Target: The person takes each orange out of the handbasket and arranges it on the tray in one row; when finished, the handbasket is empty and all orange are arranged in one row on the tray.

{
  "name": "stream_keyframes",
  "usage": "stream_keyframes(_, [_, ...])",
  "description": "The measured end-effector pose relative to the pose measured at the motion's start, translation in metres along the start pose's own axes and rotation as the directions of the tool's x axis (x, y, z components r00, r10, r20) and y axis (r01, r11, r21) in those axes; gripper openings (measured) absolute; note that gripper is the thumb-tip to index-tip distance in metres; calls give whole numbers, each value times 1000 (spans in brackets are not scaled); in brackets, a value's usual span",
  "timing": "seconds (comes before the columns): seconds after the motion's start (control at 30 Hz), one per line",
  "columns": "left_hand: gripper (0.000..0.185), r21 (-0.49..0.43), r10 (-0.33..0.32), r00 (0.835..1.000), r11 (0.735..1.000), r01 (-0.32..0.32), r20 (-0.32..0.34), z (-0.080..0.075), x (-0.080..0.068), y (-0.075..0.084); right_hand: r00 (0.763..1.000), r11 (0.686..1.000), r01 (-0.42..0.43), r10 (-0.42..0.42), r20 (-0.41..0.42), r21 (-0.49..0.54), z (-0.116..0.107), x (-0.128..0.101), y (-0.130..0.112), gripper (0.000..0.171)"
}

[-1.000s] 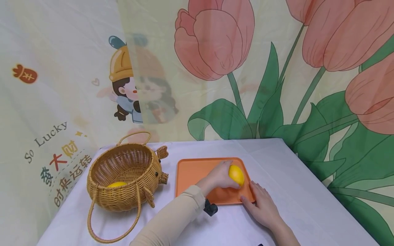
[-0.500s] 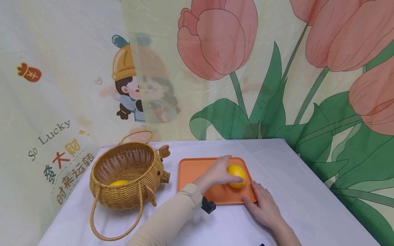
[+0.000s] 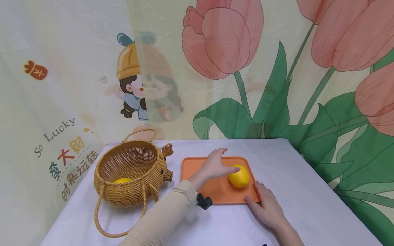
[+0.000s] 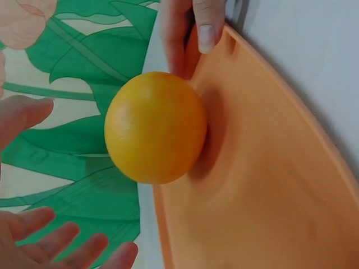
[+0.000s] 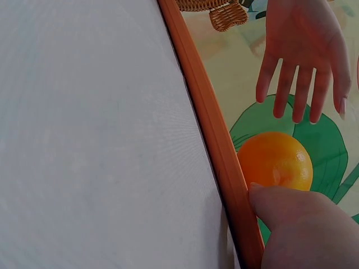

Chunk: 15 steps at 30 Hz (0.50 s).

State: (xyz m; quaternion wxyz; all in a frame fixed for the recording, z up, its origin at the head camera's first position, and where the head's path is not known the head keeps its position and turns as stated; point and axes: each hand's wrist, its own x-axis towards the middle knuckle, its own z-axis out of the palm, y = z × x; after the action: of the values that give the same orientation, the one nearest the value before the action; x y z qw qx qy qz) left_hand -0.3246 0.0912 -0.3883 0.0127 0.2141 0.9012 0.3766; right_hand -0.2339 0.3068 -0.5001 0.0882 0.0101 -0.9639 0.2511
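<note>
left fingers (image 5: 285,89) spread, clear of yellow fruit (image 3: 240,179), right fingers (image 3: 262,190) straight along orange tray (image 3: 226,197) edge

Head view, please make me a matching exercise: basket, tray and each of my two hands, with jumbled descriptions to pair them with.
Column one:
1. Basket
2. Tray
3. Left hand
4. Right hand

Column two:
A. Over the tray, holding nothing
B. Orange, with a fruit on it
C. At the tray's near right corner
D. Brown and woven

Pairs: 1-D, 2-B, 3-A, 4-C.
</note>
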Motion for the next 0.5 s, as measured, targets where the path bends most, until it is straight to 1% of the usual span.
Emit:
stream_keyframes(0.1, [84, -8, 22, 999, 1000, -22, -24, -7, -1, 0, 1000, 1000, 7, -7, -6, 6, -1, 0, 0, 86])
stream_keyframes(0.23, [80, -43, 40, 998, 998, -42, -41, -16, -3, -1, 1000, 1000, 14, -14, -8, 14, -1, -1, 0, 85])
stream_keyframes(0.5, [77, -115, 3, 997, 993, -12, -76, -30, -6, -6, 1000, 1000, 14, -14, -1, 19, 0, -1, 0, 85])
